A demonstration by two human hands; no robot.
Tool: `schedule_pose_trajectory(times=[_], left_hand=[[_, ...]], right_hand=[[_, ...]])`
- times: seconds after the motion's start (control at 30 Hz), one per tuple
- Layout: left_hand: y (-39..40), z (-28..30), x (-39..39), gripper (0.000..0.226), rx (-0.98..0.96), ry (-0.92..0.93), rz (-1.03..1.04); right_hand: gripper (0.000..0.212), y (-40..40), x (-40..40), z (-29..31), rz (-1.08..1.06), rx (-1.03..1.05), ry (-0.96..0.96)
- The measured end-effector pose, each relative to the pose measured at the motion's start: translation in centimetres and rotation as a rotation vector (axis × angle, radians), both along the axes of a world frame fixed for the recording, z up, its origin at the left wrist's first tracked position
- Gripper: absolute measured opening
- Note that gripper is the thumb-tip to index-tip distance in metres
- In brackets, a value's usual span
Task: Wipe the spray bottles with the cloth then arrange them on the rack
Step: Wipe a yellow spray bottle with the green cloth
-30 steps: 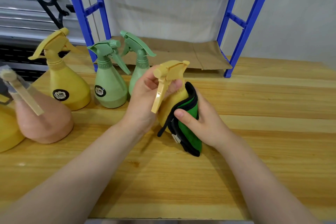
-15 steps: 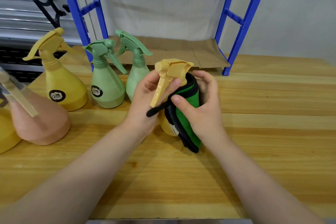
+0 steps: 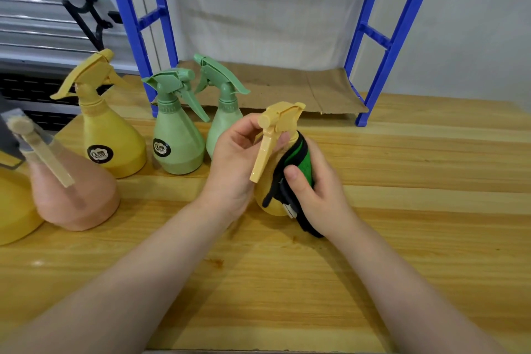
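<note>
A small yellow spray bottle (image 3: 265, 192) stands on the wooden table (image 3: 402, 238) at the centre. My left hand (image 3: 234, 165) grips its neck just under the trigger head. My right hand (image 3: 316, 195) holds a green cloth with black edging (image 3: 298, 161) wrapped against the bottle's right side, thumb on the front. Behind it stands the blue rack (image 3: 385, 46), its lowest shelf lined with brown cardboard (image 3: 287, 86).
Two green spray bottles (image 3: 175, 138) (image 3: 222, 121) stand left of centre in front of the rack. A larger yellow bottle (image 3: 109, 129) and a pink one (image 3: 71, 190) are further left, with another yellow shape at the left edge. Bare wood lies to the right.
The cloth in my right hand slid up the bottle's side and back down. My left hand kept its grip on the neck, and the bottle turned slightly.
</note>
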State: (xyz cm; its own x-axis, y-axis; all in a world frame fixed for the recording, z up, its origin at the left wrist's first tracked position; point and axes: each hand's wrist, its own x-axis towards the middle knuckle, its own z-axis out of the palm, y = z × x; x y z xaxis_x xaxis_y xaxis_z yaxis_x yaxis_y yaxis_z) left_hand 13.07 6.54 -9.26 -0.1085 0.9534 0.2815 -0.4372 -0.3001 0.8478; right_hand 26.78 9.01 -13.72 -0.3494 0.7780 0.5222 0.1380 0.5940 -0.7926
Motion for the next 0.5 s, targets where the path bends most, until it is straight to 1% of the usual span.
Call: schedule_pose_trajectory(times=[0.13,0.3,0.43,0.5], left_hand=[[0.19,0.18,-0.67,0.010,0.046,0.028,-0.013],[0.16,0.23,-0.88,0.010,0.088,0.003,0.024],[0.08,0.38,-0.83,0.014,0.071,-0.074,0.073],[0.16,0.49,-1.11,0.008,0.078,-0.105,0.101]], right_hand=[[0.063,-0.15,0.00,0.12,0.054,-0.041,0.033],[0.073,0.05,0.47,0.17,0.108,-0.139,0.099],[0.069,0.10,0.54,0.08,0.120,-0.212,0.135],[0.069,-0.04,0.47,-0.01,0.128,-0.238,0.133]])
